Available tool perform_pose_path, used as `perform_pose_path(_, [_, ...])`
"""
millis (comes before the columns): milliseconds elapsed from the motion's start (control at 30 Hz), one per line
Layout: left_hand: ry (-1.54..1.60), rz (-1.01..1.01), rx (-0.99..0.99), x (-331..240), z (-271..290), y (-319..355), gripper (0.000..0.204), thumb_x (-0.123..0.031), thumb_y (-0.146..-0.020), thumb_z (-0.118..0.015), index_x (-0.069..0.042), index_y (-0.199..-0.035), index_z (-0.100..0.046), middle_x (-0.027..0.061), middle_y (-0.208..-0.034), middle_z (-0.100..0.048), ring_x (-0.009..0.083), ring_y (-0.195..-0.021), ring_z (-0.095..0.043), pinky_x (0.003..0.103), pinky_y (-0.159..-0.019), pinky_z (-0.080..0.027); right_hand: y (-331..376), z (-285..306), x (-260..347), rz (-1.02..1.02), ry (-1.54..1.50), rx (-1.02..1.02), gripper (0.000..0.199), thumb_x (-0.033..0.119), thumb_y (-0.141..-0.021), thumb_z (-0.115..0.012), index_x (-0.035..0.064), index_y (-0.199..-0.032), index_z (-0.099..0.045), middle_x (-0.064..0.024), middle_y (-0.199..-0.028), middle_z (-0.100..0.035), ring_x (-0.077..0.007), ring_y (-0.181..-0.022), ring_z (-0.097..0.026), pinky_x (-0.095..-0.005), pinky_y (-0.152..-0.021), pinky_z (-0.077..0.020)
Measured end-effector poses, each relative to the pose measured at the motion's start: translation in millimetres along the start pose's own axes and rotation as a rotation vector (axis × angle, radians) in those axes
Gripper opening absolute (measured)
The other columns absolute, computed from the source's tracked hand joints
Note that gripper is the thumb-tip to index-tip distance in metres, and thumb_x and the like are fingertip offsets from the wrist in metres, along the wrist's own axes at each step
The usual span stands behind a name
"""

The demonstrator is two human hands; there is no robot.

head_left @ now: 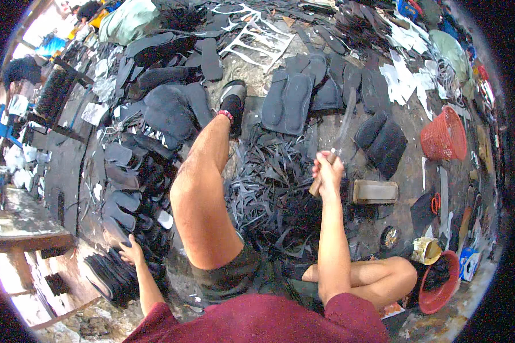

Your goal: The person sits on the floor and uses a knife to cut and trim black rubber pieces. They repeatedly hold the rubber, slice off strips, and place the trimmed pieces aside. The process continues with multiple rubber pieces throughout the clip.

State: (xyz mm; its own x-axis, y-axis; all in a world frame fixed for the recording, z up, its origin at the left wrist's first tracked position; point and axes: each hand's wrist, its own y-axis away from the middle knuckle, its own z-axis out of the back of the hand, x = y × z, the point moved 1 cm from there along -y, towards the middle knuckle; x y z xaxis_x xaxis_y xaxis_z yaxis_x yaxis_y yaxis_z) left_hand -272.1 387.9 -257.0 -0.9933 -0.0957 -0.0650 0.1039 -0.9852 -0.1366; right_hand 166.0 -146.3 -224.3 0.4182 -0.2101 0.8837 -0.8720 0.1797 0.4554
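Note:
My right hand [328,171] is closed around the wooden handle of a knife [316,186]. Its long, thin blade points away from me over the floor. At the left, my left hand [133,251] has its thumb and fingers on the near end of a dark shoe sole [115,230], among rows of similar soles [123,203]. A stack of dark soles [104,277] stands beside that hand. Between my legs lies a heap of black cut strips [272,194]. Just beyond it are padded black sole pieces [288,103].
To the right stand a red plastic basket [443,134], a whetstone-like rectangular block [375,192], orange-handled scissors [435,203], a tin can [426,250] and a red basin [455,280]. A white cut-out sheet [257,37] lies at the far side. A low wooden table [31,241] stands at left.

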Motion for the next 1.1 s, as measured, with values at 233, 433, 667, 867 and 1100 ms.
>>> perform_pose_path(233, [0.561, -0.599, -0.175, -93, 81, 78, 0.044, -0.016, -0.085, -0.073, 0.001, -0.124, -0.062, 0.0261, -0.142, -0.049, 0.037, -0.133, -0.045, 0.046, -0.111, -0.034, -133, -52, -40, 0.23, 0.467, -0.139, 0.03, 0.017, -0.082, -0.076, 0.0057, -0.099, -0.054, -0.0078, -0.091, -0.062, -0.0225, -0.083, -0.061, -0.0404, -0.08, -0.049])
perform_pose_path(433, [1.38, -0.972, 0.149, -195, 224, 197, 0.041, -0.003, -0.09, -0.065, 0.003, -0.129, -0.055, 0.0262, -0.138, -0.051, 0.0316, -0.124, -0.055, 0.041, -0.106, -0.042, -72, -71, 40, 0.25, -0.086, -0.045, 0.033, 0.003, -0.079, -0.078, 0.0089, -0.098, -0.052, -0.0028, -0.09, -0.056, -0.0166, -0.075, -0.061, -0.0333, -0.059, -0.0578])
perform_pose_path(667, [1.723, -0.548, 1.561, -252, 258, 328, 0.099, -0.028, -0.083, -0.077, -0.007, -0.157, -0.014, 0.0189, -0.16, -0.02, 0.0372, -0.147, -0.022, 0.049, -0.116, -0.027, 141, 27, 131, 0.652, 0.145, -0.019, 0.033, 0.004, -0.079, -0.079, 0.0118, -0.086, -0.047, -0.0074, -0.095, -0.062, -0.0207, -0.094, -0.06, -0.0342, -0.084, -0.0501])
perform_pose_path(867, [1.625, -0.272, 1.582, -266, 247, 380, 0.075, -0.017, -0.075, -0.084, 0.002, -0.134, -0.042, 0.0143, -0.124, -0.058, 0.0256, -0.112, -0.058, 0.038, -0.099, -0.045, 246, 47, 84, 0.174, -0.19, 0.296, 0.031, 0.006, -0.085, -0.075, 0.0114, -0.085, -0.044, -0.0206, -0.104, -0.069, -0.0256, -0.088, -0.068, -0.0337, -0.069, -0.0582])
perform_pose_path(1100, [0.531, -0.94, 1.72, -246, 286, 309, 0.066, -0.019, -0.07, -0.086, 0.003, -0.125, -0.056, 0.0132, -0.116, -0.066, 0.0254, -0.106, -0.061, 0.039, -0.096, -0.047, 231, 115, 81, 0.367, -0.163, 0.068, 0.023, 0.02, -0.089, -0.073, 0.0108, -0.088, -0.052, -0.0059, -0.086, -0.064, -0.0063, -0.054, -0.052, -0.0188, -0.04, -0.0377])
